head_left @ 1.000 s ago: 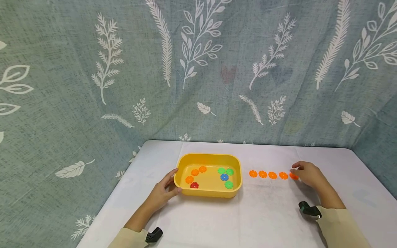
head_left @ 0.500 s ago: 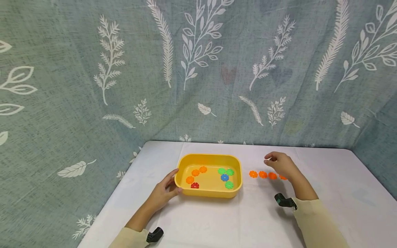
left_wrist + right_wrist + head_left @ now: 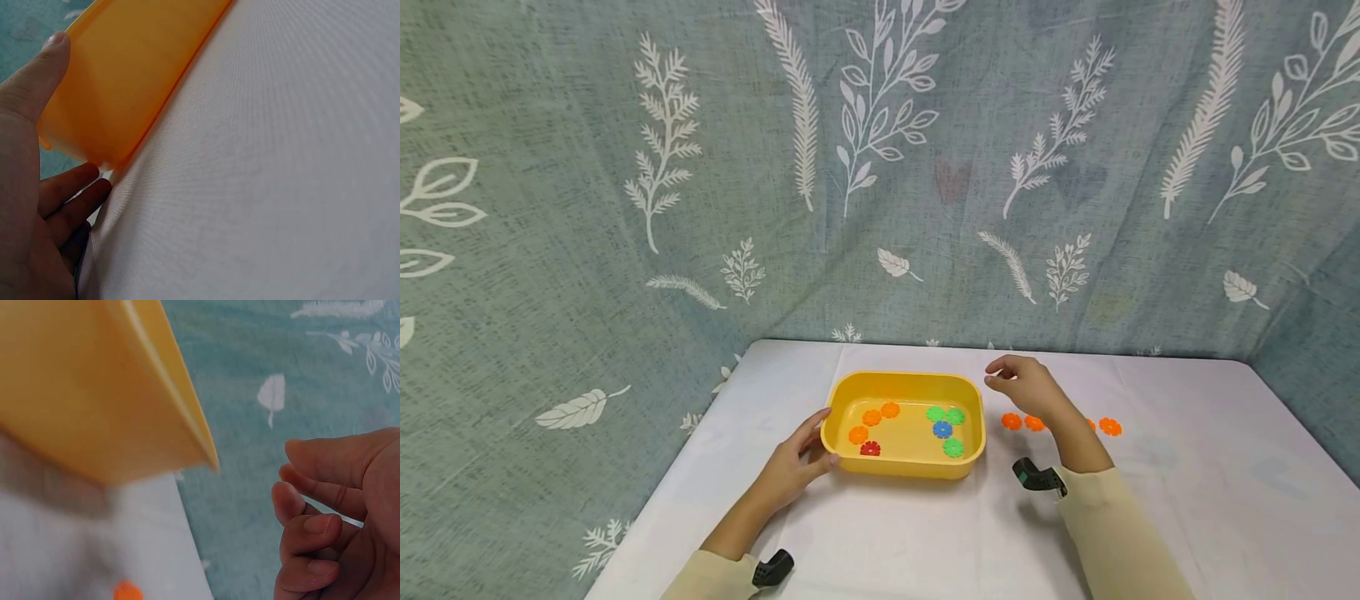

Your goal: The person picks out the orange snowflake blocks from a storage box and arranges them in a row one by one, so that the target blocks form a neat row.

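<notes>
A yellow plastic tub (image 3: 902, 468) stands on the white-covered table. My left hand (image 3: 784, 473) holds its left end, thumb at the front corner and fingers along the side. In the left wrist view the thumb (image 3: 53, 65) lies against the tub's wall. Inside the tub lie several orange notched discs (image 3: 858, 435), a red disc (image 3: 870, 448), a blue disc (image 3: 942, 429) and several green discs (image 3: 953, 448). My right hand (image 3: 1028, 387) hovers just beyond the tub's right end, fingers loosely bent with nothing between them.
A row of orange discs (image 3: 1011, 422) lies on the table right of the tub, partly hidden by my right forearm. Behind the table (image 3: 917, 542) hangs a green-blue leaf-patterned cloth (image 3: 887, 167). Each wrist wears a black camera (image 3: 1037, 477).
My right hand has left the far-right orange disc, now uncovered at the row's end, and swept left over the row to the tub's right end. My left hand stays at the tub.
</notes>
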The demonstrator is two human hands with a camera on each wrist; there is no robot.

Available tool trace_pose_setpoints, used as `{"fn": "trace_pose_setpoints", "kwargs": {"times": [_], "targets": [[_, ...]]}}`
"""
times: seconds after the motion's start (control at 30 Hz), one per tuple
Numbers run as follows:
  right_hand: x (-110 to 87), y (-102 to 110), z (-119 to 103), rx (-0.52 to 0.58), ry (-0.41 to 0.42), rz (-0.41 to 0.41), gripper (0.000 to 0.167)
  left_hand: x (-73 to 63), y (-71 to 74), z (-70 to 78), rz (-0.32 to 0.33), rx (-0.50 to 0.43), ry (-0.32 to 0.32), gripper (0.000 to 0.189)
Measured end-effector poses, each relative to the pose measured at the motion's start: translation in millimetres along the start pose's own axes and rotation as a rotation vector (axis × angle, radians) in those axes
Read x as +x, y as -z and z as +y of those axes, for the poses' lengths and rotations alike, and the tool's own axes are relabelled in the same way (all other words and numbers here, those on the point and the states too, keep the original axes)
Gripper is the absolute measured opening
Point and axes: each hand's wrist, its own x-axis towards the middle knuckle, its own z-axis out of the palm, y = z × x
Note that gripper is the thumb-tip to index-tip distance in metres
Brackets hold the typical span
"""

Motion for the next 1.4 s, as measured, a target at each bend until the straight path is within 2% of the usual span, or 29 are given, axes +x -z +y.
{"fn": "trace_pose_setpoints", "kwargs": {"times": [0.27,0.5,0.87,1.03,1.23,1.4], "targets": [[6.8,-28,-28,0.022,0.029,-0.034,0.026,-1.2,0.8,0.6,-0.003,-0.008,0.001,0.08],[11.8,-52,-43,0.046,0.088,-0.078,0.024,-2.1,0.3,1.4,-0.001,-0.015,0.014,0.08],[15.5,-100,-70,-0.033,0.166,-0.169,0.017,-2.1,2.1,-0.9,-0.003,-0.008,0.007,0.081],[20.3,-122,-79,-0.077,0.196,-0.185,0.015,-2.9,1.4,0.0,-0.011,-0.018,0.013,0.08],[25.8,-144,-92,-0.105,0.198,-0.19,0.01,-1.9,0.8,2.8,-0.019,-0.018,0.011,0.079],[28.9,-158,-96,-0.095,0.187,-0.217,0.01,-0.9,1.4,2.0,-0.014,0.0,-0.013,0.08]]}}
